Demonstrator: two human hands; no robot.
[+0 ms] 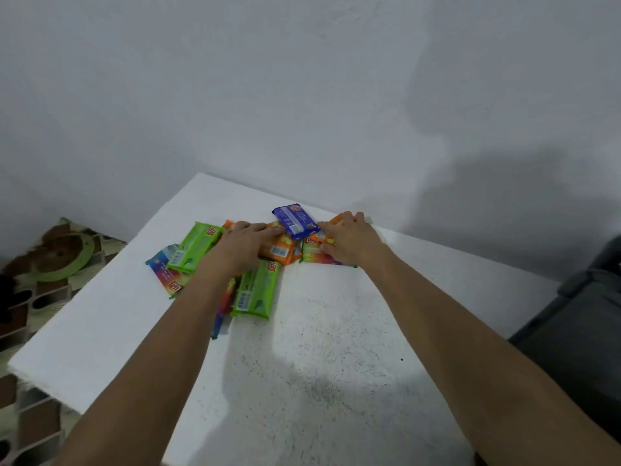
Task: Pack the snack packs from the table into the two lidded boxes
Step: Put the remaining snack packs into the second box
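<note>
- The snack packs lie in a loose, overlapping heap toward the far edge of the white tabletop: green, orange and rainbow-striped packs, with one blue pack on top at the back.
- Your left hand rests palm-down on the middle of the heap, fingers spread flat over an orange pack; its grip pinches nothing.
- Your right hand lies over the right end of the heap, fingers curled on another orange pack; whether that grip has closed on it cannot be told.
- Expect light, soft, glossy wrappers that slide over one another and crush easily. Take each pack across its short width, near the middle.
- No lidded box is in view. A dark object sits off the right edge; patterned flooring shows past the left edge.
- Overlapping packs obstruct single picks: lift the topmost first.
</note>
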